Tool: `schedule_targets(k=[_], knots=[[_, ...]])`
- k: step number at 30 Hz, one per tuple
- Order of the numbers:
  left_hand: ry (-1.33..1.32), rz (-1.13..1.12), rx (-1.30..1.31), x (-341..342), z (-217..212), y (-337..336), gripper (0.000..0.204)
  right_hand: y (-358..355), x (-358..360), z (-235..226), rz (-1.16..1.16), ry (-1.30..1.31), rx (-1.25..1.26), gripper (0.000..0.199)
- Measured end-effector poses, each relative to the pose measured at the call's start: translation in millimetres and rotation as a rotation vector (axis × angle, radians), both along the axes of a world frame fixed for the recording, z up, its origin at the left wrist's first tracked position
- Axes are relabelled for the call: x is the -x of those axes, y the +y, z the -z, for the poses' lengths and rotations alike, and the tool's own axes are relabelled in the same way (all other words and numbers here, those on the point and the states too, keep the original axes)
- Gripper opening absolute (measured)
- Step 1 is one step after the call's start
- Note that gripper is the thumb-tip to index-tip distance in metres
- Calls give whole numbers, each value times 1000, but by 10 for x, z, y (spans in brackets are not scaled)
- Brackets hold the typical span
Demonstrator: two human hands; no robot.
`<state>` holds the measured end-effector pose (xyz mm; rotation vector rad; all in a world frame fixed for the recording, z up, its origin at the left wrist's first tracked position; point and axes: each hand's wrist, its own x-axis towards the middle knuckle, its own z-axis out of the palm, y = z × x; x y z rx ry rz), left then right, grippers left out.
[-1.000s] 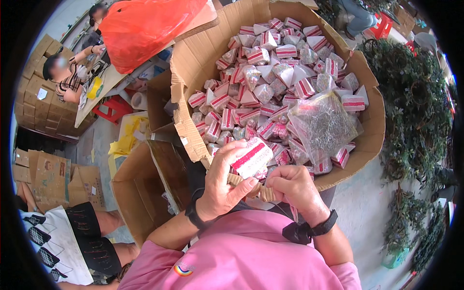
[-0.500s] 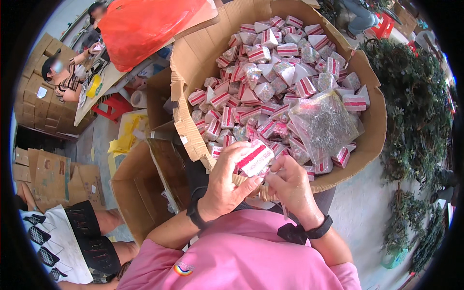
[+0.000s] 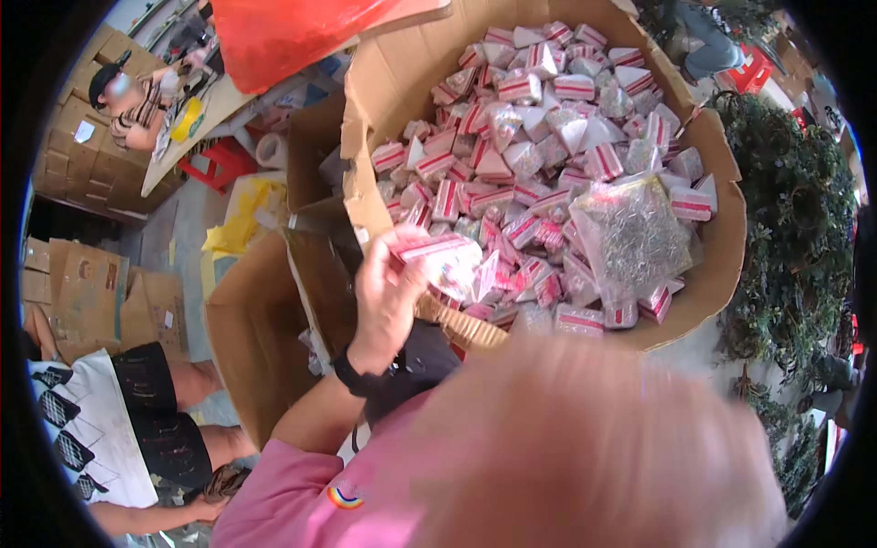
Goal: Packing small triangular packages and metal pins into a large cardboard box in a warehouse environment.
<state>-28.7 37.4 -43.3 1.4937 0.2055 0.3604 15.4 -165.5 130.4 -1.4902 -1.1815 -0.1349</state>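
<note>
The big cardboard box (image 3: 384, 100) in front of me was heaped with small red-and-white striped packets (image 3: 539, 119), many of them wedge-shaped and wrapped in clear film, piled right up to its bent walls. On top of the heap, toward its right side, lay a clear plastic bag (image 3: 630, 233) filled with tiny silvery pieces. Just left of the big box stood a smaller open carton (image 3: 251, 338); I could see only its bare brown inner walls, so what it held I could not tell. Further back to the left, an orange plastic bag (image 3: 292, 32) rested on a table edge (image 3: 196, 151) where another person (image 3: 137, 96) was seated among stacked brown cartons (image 3: 64, 155).

My left hand (image 3: 388, 297) was raised over the near-left rim of the big box, wearing a dark band at the wrist. Its fingers were curled and closed around one striped packet (image 3: 438, 256), thumb on the near side, the packet lying roughly level and sticking out to the right above the heap. My right hand was not visible: a blurred pink mass, the same colour as my shirt (image 3: 292, 493), filled the lower right of the view and covered whatever was there. Beside me on the left sat someone in a black-and-white patterned top (image 3: 87, 429) and dark shorts.
</note>
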Motion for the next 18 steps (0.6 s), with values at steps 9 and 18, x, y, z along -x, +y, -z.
schedule_targets(k=[9,18], knots=[[-21,-692,-77,944,-30,1524,28,249,21,17,-31,-4,-183,13],[607,-1195,-586,2440,339,2574,60,-377,-1029,1491,433,618,390,20]])
